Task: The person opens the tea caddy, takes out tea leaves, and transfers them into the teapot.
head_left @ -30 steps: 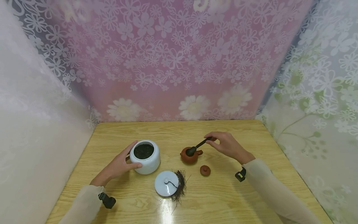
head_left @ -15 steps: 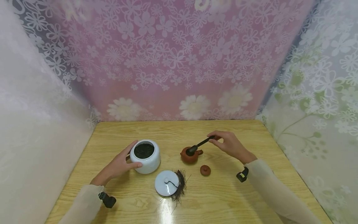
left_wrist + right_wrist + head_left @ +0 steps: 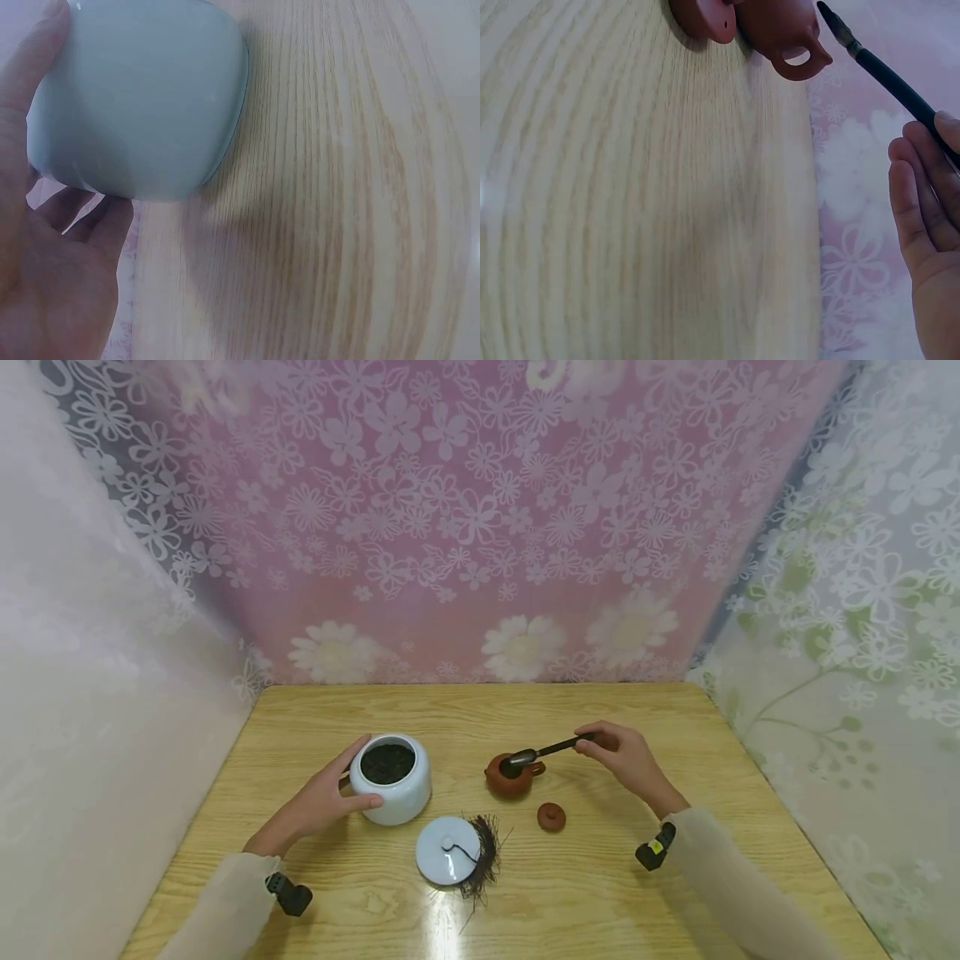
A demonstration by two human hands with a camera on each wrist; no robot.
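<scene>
My left hand (image 3: 318, 802) grips a white ceramic jar (image 3: 397, 802), thumb on the near side and fingers round the far side. Dark tea leaves (image 3: 387, 764) lie inside. In the left wrist view the jar (image 3: 142, 97) stands between thumb and fingers. My right hand (image 3: 628, 760) pinches the handle end of a dark tea scoop (image 3: 555, 748). The scoop's head is over the open mouth of a small reddish-brown clay teapot (image 3: 508, 785). From the right wrist, the scoop (image 3: 892, 81) slants above the teapot's handle (image 3: 799, 71).
The teapot's small clay lid (image 3: 551, 817) lies to the right of the pot. In front of the jar is a white lid (image 3: 432, 862) with a dark cord, beside a bundle of thin dark fibres (image 3: 487, 852). Patterned cloth walls (image 3: 480, 527) surround the wooden table (image 3: 600, 893).
My right hand has moved right and a little down, and the scoop has turned and lies flatter, its head still at the teapot's mouth. The left hand and jar stay put.
</scene>
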